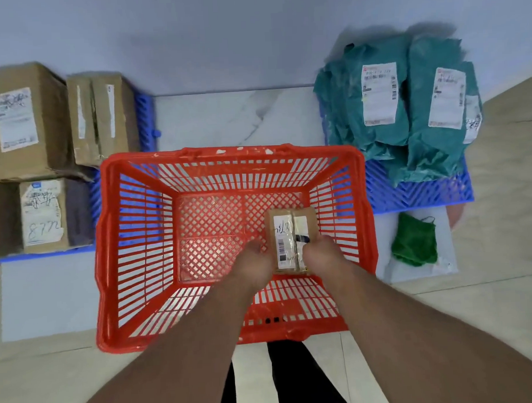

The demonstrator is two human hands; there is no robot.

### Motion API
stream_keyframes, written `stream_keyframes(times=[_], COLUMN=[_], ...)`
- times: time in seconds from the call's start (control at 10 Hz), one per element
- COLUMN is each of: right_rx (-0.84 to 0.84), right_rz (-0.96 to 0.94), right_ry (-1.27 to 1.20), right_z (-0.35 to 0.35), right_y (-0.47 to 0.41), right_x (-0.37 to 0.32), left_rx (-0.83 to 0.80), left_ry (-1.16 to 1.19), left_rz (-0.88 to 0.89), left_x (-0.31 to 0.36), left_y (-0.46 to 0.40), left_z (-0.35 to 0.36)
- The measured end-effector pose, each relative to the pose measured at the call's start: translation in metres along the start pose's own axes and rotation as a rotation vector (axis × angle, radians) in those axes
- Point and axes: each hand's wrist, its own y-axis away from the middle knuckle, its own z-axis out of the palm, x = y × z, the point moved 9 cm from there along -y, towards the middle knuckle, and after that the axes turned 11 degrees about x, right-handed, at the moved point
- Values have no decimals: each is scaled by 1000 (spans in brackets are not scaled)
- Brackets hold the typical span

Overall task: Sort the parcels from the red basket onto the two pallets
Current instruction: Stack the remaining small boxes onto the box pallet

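Both hands, left hand [255, 262] and right hand [321, 253], hold the small box [290, 239] inside the red basket [109, 237], fingers closed on its sides

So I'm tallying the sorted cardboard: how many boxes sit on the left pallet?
3 visible: a large box at the back left, a taped box beside it, and one marked 8772 in front. Others may lie outside the picture's left edge.

both arms reach forward, left hand [255, 266] and right hand [324, 256] close together, fingers curled.
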Motion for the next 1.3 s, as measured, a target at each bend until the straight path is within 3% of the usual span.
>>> stream_keyframes(times=[0.2,0.3,0.4,0.5,0.6,0.7,0.8,0.9,1.0,1.1,1.2,1.3], right_rx=[90,-1,-208,-363,-245,16,30,-132,-95,-120,102,152], right_rz=[69,156,245,230,-7,-314,-542,-620,-556,-429,-485,-689], right_ry=[20,2,-164,-243,48,174,136,249,336,423,531,483], right_z=[17,35,66,85,66,31,30,52,52,54,38,47], right_y=[-16,-10,11,27,16,7,6,14,15,16,13,15], right_x=[13,15,16,1,-20,-54,-86,-96,-83,-57,-64,-96], left_rx=[-56,-43,60,350,493,336,53,-62,71,423,563,338], left_ry=[-40,-13,139,340,381,210,456,565,509,312,334,370], left_rz=[33,43,52,-9,-193,-376,-518,-546,-491,-370,-355,-466], left_x=[-12,-15,-8,-10,-33,-59,-74,-77,-81,-87,-84,-97], left_y=[-23,-28,-41,-49,-44,-31,-13,-8,-21,-35,-38,-42], left_z=[24,11,-26,-85,-111,-78,-21,1,-15,-65,-91,-59])
